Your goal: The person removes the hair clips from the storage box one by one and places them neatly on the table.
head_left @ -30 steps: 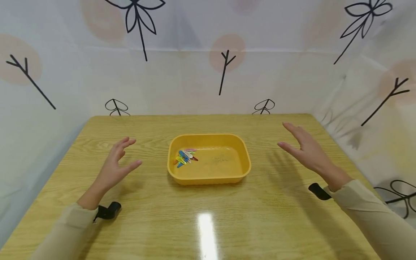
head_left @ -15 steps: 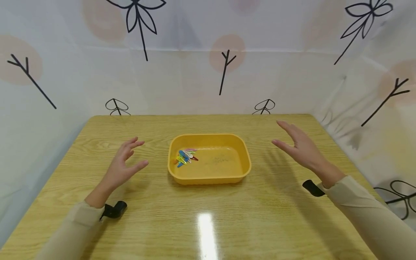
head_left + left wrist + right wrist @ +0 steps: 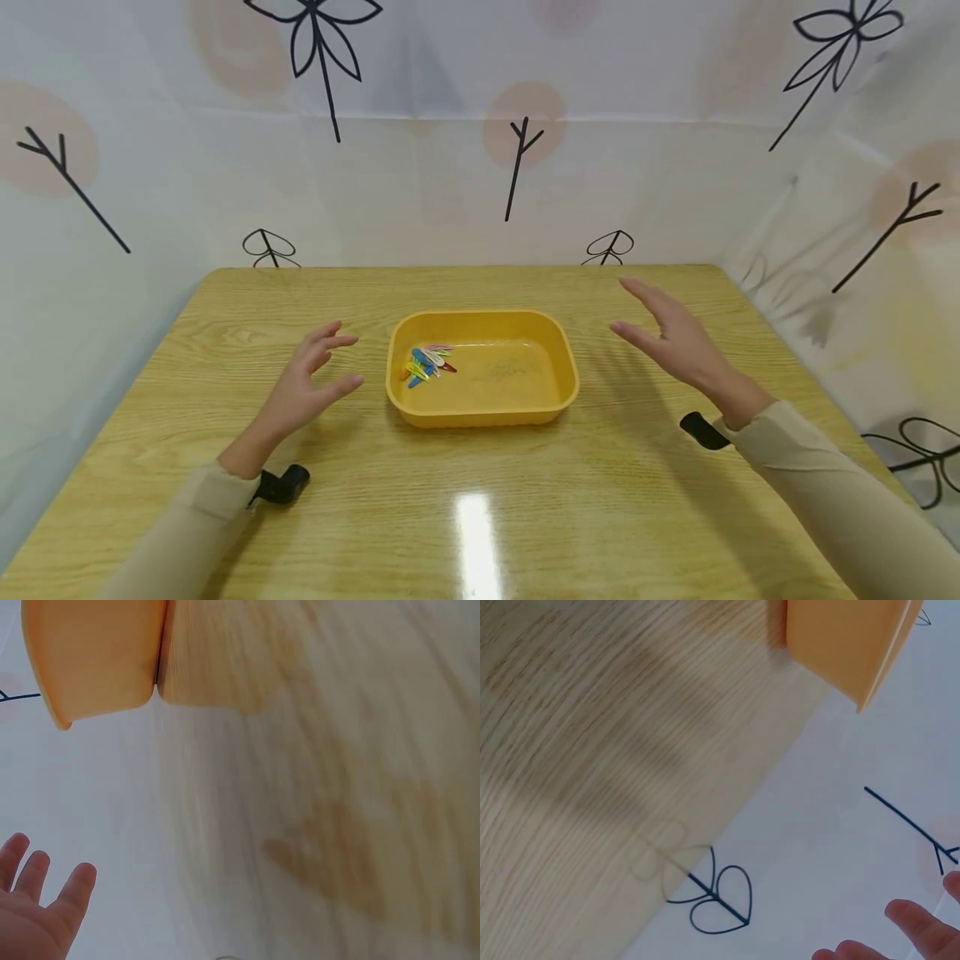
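A yellow plastic tray [image 3: 517, 417] stands mid-table in the head view. Several colourful snap hair clips [image 3: 427, 364] lie in a small heap at its left end. My left hand [image 3: 303, 387] hovers left of the tray, fingers apart and holding nothing. On the other side, my right hand [image 3: 678, 346] is held above the table with thumb and fingers spread, also holding nothing. The left wrist view catches the tray's side [image 3: 97, 660] and some left fingers [image 3: 73, 896]. Over in the right wrist view, the tray's end [image 3: 844, 645] shows above a few right fingertips [image 3: 919, 926].
The tray rests on a glossy wood-grain table [image 3: 360, 517] with a bright light reflection near its front. A white cloth [image 3: 420, 192] printed with black plant drawings hangs behind and along both sides. Black wrist cameras [image 3: 283, 485] sit at the cuffs.
Both hands have moved inward toward the tray, the left hand going right and the right hand going left. The tray and hair clips have stayed put.
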Motion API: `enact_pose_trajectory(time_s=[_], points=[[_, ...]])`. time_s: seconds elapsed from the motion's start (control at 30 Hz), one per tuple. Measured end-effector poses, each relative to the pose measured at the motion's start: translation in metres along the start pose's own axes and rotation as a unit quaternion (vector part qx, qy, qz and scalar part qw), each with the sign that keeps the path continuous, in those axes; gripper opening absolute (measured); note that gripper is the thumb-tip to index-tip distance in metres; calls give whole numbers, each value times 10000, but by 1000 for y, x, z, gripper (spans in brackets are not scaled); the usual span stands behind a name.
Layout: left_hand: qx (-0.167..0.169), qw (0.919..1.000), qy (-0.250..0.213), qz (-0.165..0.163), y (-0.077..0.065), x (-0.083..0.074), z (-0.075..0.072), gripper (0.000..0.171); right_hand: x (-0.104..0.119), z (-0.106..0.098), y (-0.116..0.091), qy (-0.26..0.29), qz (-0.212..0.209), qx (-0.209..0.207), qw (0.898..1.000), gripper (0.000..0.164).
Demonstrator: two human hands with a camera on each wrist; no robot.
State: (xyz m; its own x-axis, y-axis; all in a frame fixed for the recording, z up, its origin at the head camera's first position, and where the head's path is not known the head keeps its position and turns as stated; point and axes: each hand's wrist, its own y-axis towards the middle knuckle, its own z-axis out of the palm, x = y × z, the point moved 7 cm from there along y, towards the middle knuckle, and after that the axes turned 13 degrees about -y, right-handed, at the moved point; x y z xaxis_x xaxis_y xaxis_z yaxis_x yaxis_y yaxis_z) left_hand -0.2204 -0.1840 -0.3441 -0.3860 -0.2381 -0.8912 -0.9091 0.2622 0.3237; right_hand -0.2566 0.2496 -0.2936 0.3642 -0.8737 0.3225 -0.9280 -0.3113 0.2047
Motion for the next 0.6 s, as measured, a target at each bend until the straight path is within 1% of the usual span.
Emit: enact_pose_trajectory(time_s=[0.1, 0.17, 0.33, 0.6], points=[[69, 10000, 25, 6, 1, -13, 7, 45, 2, 2, 2, 12, -27, 2, 10000, 68], [130, 9999, 47, -32, 2, -17, 10, 43, 3, 3, 3, 27, -31, 19, 10000, 69], [279, 9995, 29, -152, 5, -19, 17, 41, 6, 6, 6, 99, -25, 64, 9999, 69], [422, 9991, -58, -78, 11, -22, 27, 39, 10, 9, 11, 75, -82, 26, 9999, 69]])
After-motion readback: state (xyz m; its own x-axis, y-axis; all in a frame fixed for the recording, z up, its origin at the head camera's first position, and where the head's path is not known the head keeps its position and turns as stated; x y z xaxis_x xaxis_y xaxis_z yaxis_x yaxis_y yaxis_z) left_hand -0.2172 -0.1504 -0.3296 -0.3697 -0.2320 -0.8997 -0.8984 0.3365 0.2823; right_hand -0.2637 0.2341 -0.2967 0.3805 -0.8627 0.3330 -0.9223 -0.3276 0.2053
